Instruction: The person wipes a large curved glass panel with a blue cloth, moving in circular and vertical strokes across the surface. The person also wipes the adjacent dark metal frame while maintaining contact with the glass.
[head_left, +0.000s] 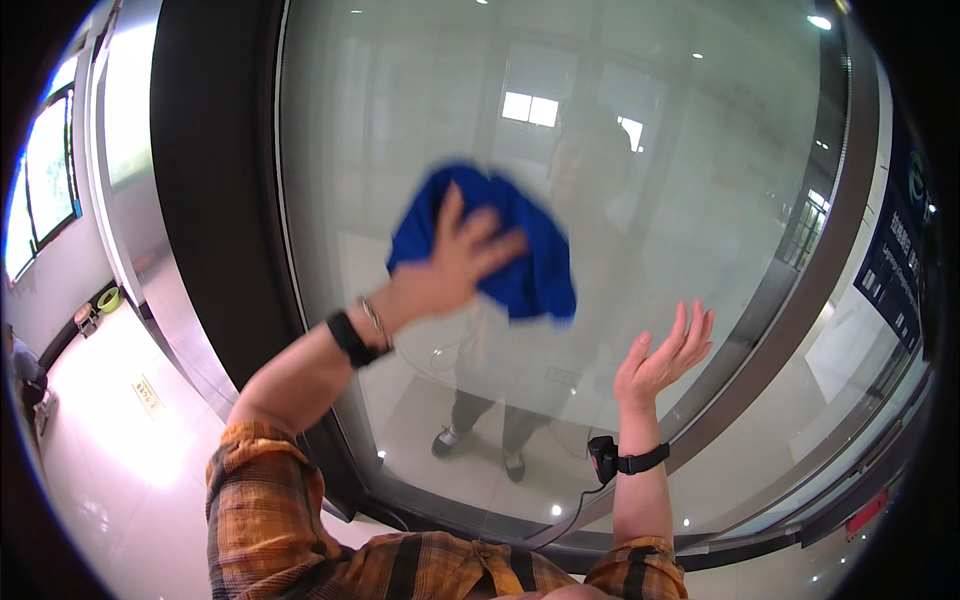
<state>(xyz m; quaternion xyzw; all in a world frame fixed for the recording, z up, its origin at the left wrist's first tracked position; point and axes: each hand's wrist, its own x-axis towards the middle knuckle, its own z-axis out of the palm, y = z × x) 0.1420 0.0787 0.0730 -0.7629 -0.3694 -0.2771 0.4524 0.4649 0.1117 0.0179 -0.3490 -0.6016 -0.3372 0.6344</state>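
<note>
A blue cloth (536, 255) lies spread against a large glass pane (420, 90) in a dark frame. My left hand (457, 262), slightly blurred, presses the cloth to the glass with its fingers spread over it. To the right, my right hand (667, 360) is raised in front of the pane with its fingers apart, holding nothing. A black strap with a small box (604, 459) and a cable is on my right wrist; a black band and a bracelet are on my left. The glass shows a faint reflection of a person.
A wide dark frame post (214, 150) borders the glass on the left. Beyond it, a small stool (86, 319) and a green basin (109, 300) stand by the wall, and part of a person (28, 371) shows at the far left. A dark sign (896, 262) with writing is at the right.
</note>
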